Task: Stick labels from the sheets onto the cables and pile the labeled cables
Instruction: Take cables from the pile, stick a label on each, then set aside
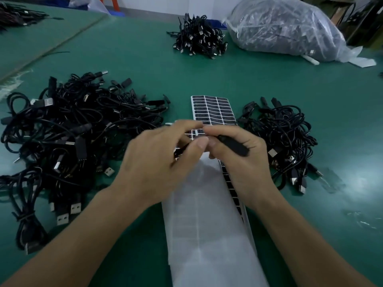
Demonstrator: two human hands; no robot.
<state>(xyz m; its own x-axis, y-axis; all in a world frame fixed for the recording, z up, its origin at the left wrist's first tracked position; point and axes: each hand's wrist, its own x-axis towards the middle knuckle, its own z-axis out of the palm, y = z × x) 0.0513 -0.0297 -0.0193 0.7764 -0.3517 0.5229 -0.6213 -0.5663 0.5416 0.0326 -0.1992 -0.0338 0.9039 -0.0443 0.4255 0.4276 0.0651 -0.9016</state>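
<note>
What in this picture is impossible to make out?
1. Print on the label sheet: too small and soft in the head view.
2. Whether the left hand holds a label: motion blur, and its fingers cover the spot beside the cable gripped by the right hand.
3. Contents of the plastic bag: cloudy film.
4. Far-left cable pile: cut off by the frame edge.

centre: label sheet (213, 109) on table (132, 63), behind both hands
left of frame: large cable pile (68, 137)
right: smaller cable pile (286, 139)
upper right: bag (286, 27), beside a third pile (200, 39)
</note>
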